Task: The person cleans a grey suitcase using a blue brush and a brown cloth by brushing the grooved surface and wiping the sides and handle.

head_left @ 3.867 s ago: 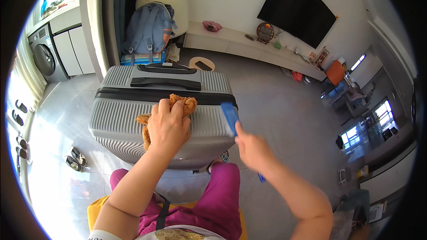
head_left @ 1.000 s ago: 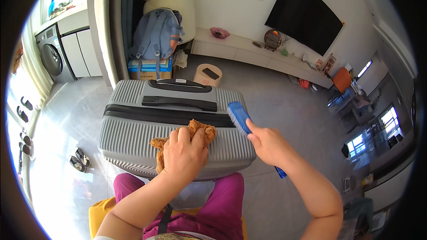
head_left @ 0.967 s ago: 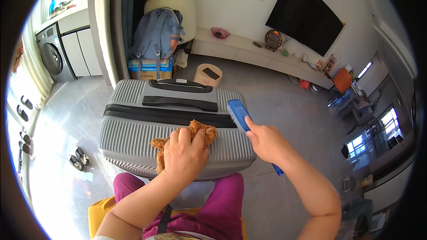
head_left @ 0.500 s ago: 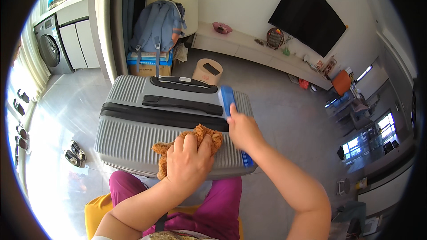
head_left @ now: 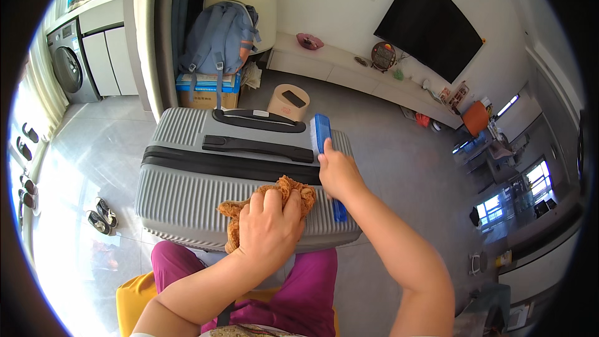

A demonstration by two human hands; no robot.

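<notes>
Brushing suitcase [head_left: 187, 206] with brush [head_left: 321, 133].

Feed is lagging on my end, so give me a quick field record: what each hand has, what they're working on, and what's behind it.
left hand: presses an orange cloth onto the suitcase
right hand: grips a blue brush, its head toward the far edge
suitcase: grey, ribbed, lying flat before the person, black handles on top
behind: blue backpack on a cardboard box
</notes>
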